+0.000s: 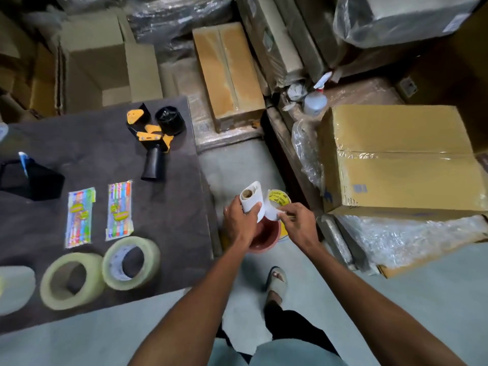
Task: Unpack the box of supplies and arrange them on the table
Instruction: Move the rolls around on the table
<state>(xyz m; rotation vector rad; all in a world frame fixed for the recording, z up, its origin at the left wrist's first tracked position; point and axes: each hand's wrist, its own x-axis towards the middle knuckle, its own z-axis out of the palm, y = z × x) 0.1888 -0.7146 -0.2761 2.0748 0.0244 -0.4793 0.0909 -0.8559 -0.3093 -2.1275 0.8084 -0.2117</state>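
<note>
Left hand point(239, 220) grips white roll point(250, 203), core end tilted up; right fingers point(282, 213) pinch its loose end.

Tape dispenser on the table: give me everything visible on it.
The tape dispenser is a handheld tape gun, black with orange-yellow side plates, plastic by the look. Its black handle points toward the near table edge; the black roll hub at the far end carries no tape. It lies on the dark table cover near the far right corner, beyond the two packets of coloured pens. Neither hand touches it.
</note>
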